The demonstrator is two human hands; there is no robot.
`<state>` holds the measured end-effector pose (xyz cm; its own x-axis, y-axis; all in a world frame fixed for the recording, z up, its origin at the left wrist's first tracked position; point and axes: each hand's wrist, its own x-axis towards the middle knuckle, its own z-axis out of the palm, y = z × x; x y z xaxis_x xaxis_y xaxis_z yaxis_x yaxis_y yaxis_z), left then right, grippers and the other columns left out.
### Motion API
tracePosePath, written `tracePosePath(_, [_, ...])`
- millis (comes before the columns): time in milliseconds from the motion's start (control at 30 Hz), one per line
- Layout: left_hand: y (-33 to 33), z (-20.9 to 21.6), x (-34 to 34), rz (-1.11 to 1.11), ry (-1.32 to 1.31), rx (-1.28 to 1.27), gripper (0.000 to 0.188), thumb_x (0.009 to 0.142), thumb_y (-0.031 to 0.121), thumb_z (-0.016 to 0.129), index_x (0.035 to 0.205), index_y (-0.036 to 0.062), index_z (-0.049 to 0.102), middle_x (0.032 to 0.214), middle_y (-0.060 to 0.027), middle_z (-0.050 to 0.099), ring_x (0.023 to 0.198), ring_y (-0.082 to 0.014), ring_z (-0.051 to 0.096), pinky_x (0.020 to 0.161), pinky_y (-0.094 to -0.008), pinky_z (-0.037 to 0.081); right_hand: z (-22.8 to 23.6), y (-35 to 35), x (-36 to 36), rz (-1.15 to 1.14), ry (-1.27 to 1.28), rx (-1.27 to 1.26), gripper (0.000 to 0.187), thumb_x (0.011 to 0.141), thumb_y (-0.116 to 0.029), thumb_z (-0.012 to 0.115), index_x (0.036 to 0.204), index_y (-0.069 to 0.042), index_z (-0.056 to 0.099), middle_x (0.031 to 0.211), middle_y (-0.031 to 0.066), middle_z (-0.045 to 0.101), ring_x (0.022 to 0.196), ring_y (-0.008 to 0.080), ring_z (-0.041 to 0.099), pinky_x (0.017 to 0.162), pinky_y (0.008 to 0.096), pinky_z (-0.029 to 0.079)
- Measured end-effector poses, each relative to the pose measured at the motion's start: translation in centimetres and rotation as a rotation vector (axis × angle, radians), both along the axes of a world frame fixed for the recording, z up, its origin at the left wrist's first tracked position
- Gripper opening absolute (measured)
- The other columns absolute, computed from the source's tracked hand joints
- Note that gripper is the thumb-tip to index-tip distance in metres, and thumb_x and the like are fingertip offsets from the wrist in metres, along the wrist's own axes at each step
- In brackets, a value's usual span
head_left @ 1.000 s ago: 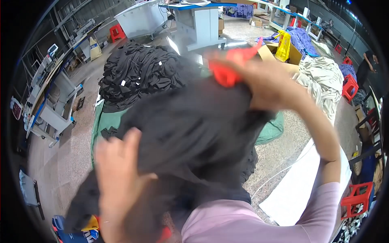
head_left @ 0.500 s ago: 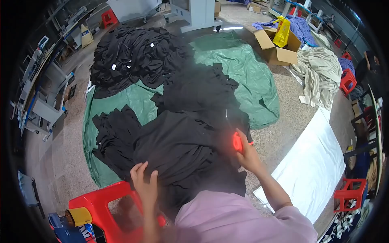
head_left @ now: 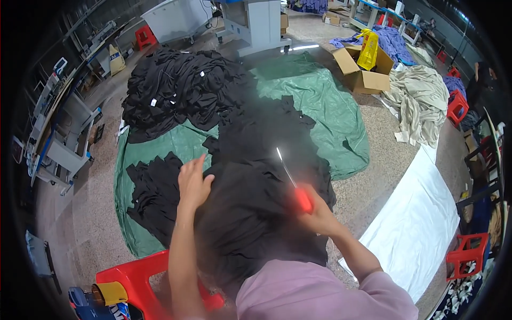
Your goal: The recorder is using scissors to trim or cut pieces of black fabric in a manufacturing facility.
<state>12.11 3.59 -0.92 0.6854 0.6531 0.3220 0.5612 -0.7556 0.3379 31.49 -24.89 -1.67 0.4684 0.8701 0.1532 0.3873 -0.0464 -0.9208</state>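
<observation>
While the right hand (head_left: pixel 321 214) was closed around a red-handled tool with a slender metal blade (head_left: pixel 304 200), the left hand (head_left: pixel 193 185) was positioned with its fingers spread and its thumb extended away from them. No object was visible in the left hand's grip. The tool's blade pointed forward and slightly left, above a spread of soft black fabric (head_left: pixel 248 200) located directly in front of the person. Whether the blade tip touched the fabric could not be determined. The left hand was located at the left edge of this fabric; contact between the two could not be confirmed.

The black fabric lay partly over a creased green plastic sheet (head_left: pixel 335 125) on the speckled floor. Just beside the left hand, on its outer side, a smaller pile of black fabric (head_left: pixel 152 194) rested on the same sheet. Farther forward and to the left, a large heap of black fabric with small white tags (head_left: pixel 184 88) was located.

Near the left forearm stood a red plastic stool (head_left: pixel 140 277). To the right, a smooth white sheet (head_left: pixel 413 224) covered part of the floor. Beyond it lay a cream fabric heap (head_left: pixel 418 101), beside an open brown cardboard box (head_left: pixel 373 84) containing a yellow bag (head_left: pixel 368 50).
</observation>
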Motion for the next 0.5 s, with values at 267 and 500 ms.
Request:
tracePosePath(267, [2.8, -1.7, -0.3, -0.025, -0.257, -0.280, 0.015, 0.074, -0.002, 0.062, 0.088, 0.0000, 0.062, 0.089, -0.0170, 0.064, 0.086, -0.0334, 0.064, 0.074, -0.0372, 0.049, 2.8, -5.0, -2.5, 0.251, 0.243, -0.201, 0.064, 0.077, 0.001, 0.058, 0.138, -0.009, 0.041, 0.118, 0.0106, 0.055, 0.106, 0.0211, 0.058, 0.091, 0.0291, 0.043])
tracePosePath(500, [1.7, 1.9, -6.7, 0.206, -0.111, 0.045, 0.019, 0.075, -0.003, 0.064, 0.092, 0.0060, 0.061, 0.091, -0.0126, 0.059, 0.091, -0.0333, 0.058, 0.080, -0.0433, 0.044, 3.2, -3.6, -6.8, 0.546, 0.188, -0.293, 0.075, 0.087, -0.010, 0.060, 0.150, -0.016, 0.021, 0.124, 0.0226, 0.058, 0.098, 0.0431, 0.064, 0.087, 0.0434, 0.051])
